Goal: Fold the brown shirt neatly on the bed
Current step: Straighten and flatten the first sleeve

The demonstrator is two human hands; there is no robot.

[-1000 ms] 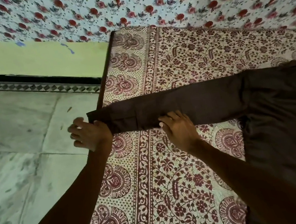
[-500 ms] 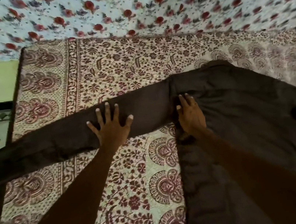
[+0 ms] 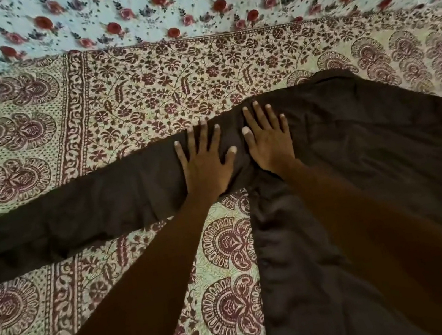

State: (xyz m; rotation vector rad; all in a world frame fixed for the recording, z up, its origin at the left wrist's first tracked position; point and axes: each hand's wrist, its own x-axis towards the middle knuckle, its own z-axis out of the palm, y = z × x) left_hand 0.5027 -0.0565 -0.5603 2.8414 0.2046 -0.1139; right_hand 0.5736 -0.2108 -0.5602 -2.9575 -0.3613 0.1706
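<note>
Bedspread is overlaid from 9 to 4 o'clock by the brown shirt, pressed at centre by the left hand and right hand, fingers straight, nothing grasped; smoothing is judged underway, with the 9 o'clock sleeve to be folded inward next.

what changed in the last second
Both hands slid along the sleeve toward the shoulder: the left hand from its end, the right hand from mid-sleeve. Both now press flat, side by side. The brown shirt stayed spread on the bed, sleeve stretched out.
</note>
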